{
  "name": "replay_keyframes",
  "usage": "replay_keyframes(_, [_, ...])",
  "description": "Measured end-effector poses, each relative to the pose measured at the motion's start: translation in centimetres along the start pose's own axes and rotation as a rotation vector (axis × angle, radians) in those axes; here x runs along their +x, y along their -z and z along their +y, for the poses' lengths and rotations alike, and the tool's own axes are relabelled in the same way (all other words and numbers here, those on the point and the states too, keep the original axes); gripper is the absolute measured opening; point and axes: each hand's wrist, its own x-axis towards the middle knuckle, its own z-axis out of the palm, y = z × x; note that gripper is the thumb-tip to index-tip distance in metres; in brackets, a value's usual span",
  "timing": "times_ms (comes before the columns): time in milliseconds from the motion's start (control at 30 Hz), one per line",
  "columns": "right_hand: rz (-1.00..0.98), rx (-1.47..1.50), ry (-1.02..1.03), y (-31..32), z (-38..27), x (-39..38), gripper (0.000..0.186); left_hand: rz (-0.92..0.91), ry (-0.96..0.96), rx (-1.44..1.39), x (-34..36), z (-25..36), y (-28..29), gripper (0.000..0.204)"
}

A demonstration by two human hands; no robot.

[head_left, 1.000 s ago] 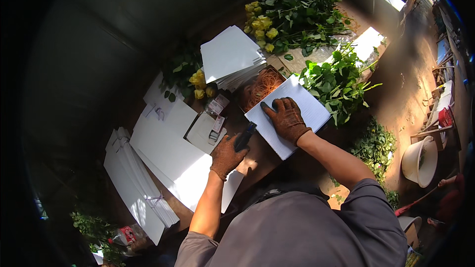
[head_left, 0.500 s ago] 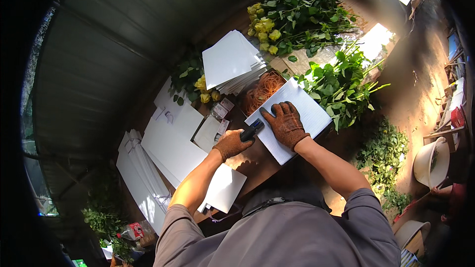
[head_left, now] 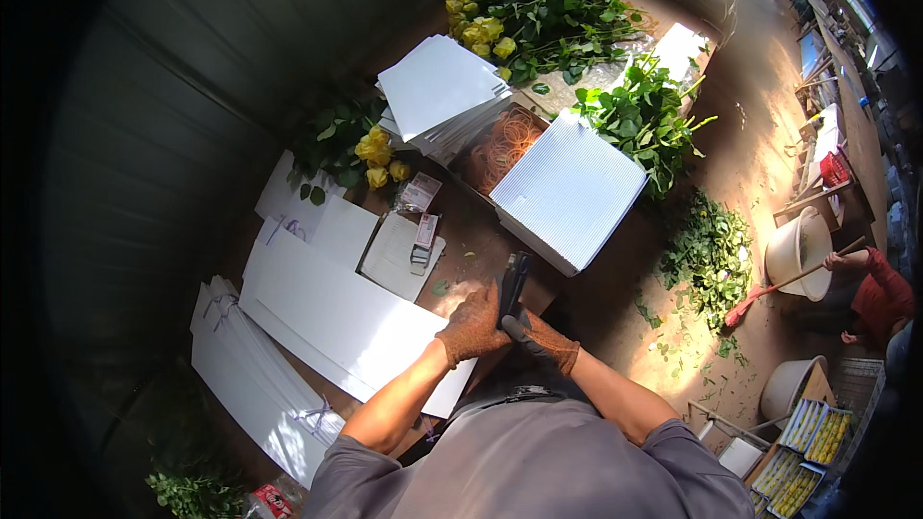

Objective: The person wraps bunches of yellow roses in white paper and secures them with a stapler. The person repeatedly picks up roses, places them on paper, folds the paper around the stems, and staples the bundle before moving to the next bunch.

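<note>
In front of my body, my left hand (head_left: 471, 327), in a brown work glove, is closed around a black stapler (head_left: 513, 290) that points away from me. My right hand (head_left: 541, 339), gloved too, pinches the stapler's near end, its fingertips partly hidden. Beyond them to the right lies a stack of white corrugated sheets (head_left: 572, 187), touched by neither hand. Against its left side is a box of orange rubber bands (head_left: 505, 149). Small boxes and grey staple strips (head_left: 420, 258) sit on a white card tray (head_left: 392, 252) left of the stapler.
White cardboard sheets (head_left: 336, 298) and a tied bundle (head_left: 255, 365) cover the left side. Another white stack (head_left: 442, 91) stands beyond. Yellow roses (head_left: 481, 34) and leafy stems (head_left: 644, 101) lie farther back. On the right, a person (head_left: 880, 284) holds a broom (head_left: 769, 293) by a leaf pile (head_left: 711, 255).
My right hand has left the corrugated sheets and come back to the stapler, joining my left hand. Both hands are now nearer my body. The view has shifted, bringing the person into sight.
</note>
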Motion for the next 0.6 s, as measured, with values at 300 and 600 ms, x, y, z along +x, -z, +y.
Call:
replay_keyframes(300, [0.122,1.133,0.068,0.1,6.8,-2.3,0.039,0.487,-0.099,-0.135,9.7,-6.4,3.0,0.064])
replay_keyframes(600, [0.296,1.269,0.134,-0.1,5.2,-0.6,0.024,0.392,0.040,0.219,15.2,-4.4,4.8,0.034])
